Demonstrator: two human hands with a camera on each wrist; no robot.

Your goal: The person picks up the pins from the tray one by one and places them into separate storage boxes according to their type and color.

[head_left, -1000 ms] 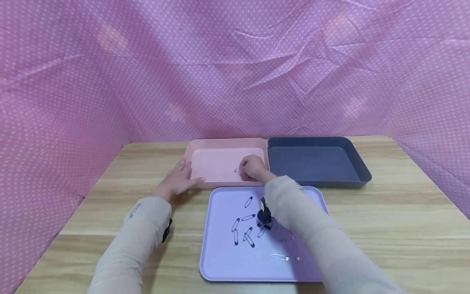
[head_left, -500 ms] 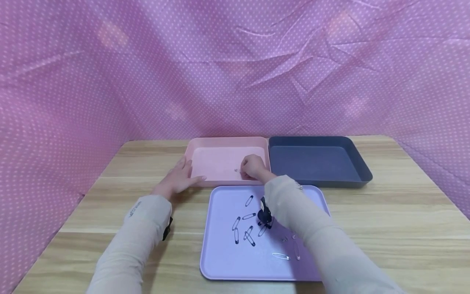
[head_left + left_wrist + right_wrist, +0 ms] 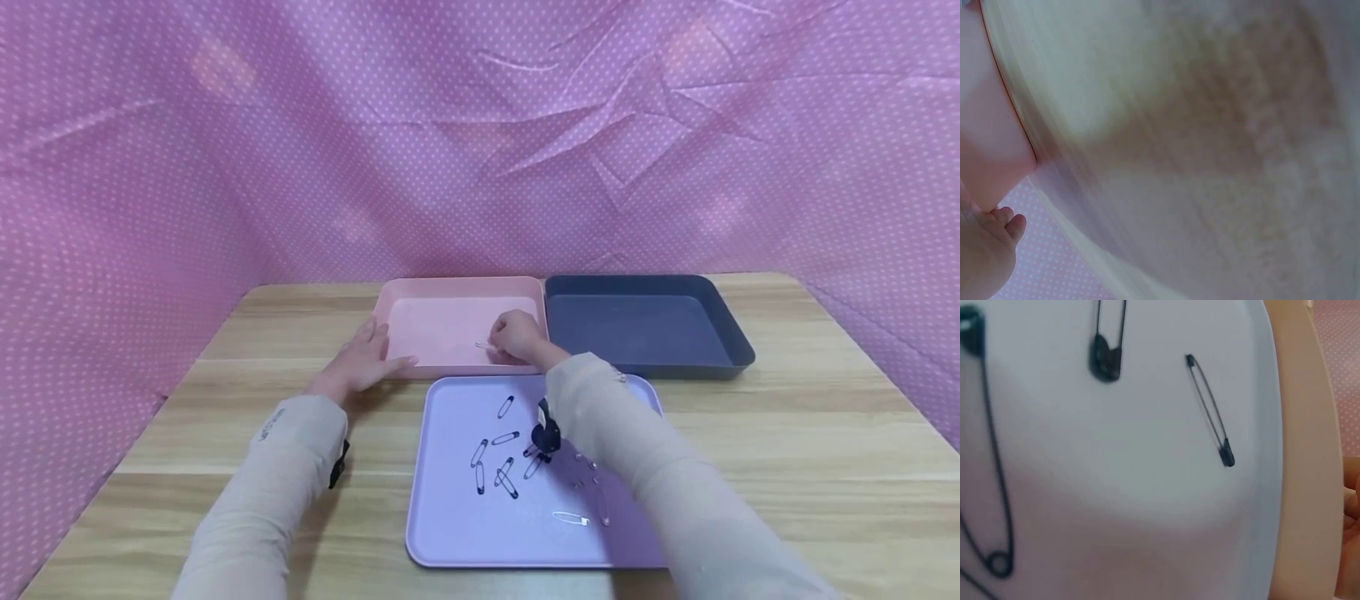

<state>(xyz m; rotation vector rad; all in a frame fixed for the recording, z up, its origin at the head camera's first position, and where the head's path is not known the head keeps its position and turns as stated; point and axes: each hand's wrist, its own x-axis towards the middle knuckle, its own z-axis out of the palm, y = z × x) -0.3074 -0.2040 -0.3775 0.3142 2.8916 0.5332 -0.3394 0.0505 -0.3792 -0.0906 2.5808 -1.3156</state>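
The right hand (image 3: 517, 337) hovered low in the pink tray (image 3: 420, 289), fingers curled around a small silver safety pin (image 3: 483, 345) at its fingertips, whether pinched or just released could not be told. The left hand (image 3: 365, 362) lay flat with straight fingers against the tray's near-left edge, steadying it. Doing this well probably meant letting go close to the tray floor, so the pin would not bounce out.

right hand (image 3: 516, 337) | drawn slightly back in pink tray (image 3: 420, 365) | silver pin (image 3: 483, 345) now uncovered

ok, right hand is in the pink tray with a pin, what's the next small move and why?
Probably let go: the right hand sits low over the pink tray, fingers curled at a silver safety pin on its floor. The left hand rests on the tray's corner.
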